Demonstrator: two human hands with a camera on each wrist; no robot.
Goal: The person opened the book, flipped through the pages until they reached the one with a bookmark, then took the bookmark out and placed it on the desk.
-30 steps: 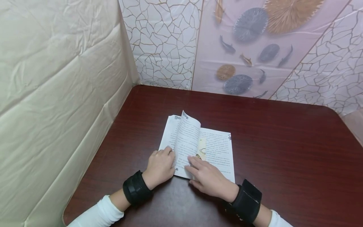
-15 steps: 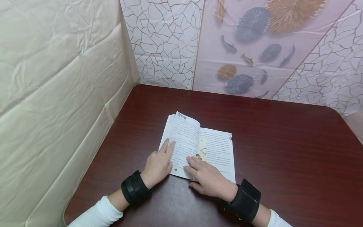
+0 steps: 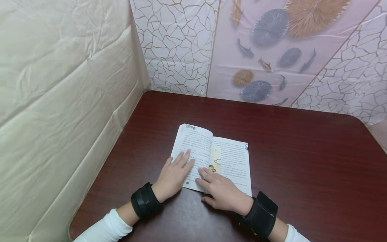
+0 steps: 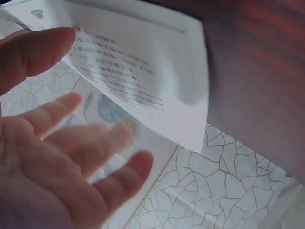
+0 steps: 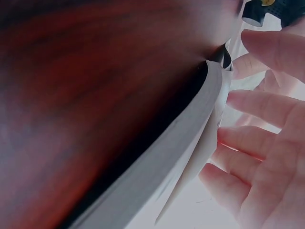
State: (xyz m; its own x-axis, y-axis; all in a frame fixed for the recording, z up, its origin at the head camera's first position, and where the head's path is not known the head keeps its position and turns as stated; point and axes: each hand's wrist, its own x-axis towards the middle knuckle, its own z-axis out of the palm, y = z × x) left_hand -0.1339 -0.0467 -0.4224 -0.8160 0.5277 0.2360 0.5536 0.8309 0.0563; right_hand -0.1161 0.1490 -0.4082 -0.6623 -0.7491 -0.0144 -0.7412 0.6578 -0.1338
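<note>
The page that stood curled above the spine a second ago now lies flat on the left half of the open book [image 3: 211, 158]. The left hand [image 3: 173, 176] has slid up onto that page, its fingers straight and spread, apparently pressing the paper down so it does not spring back. The right hand [image 3: 222, 191] rests on the book's near edge by the gutter, fingers extended and flat, grasping nothing; its fingertips lie just beside a yellowish bookmark [image 3: 215, 160] tucked along the spine, probably steadying the right-hand page. Both wrists wear black bands over white sleeves. The book sits on the dark red wooden table [image 3: 302, 161], near its front-left part. A crumpled beige sheet [image 3: 60, 101] walls the left side, and patterned panels with fish and lotus leaves [image 3: 266, 50] stand behind.
</note>
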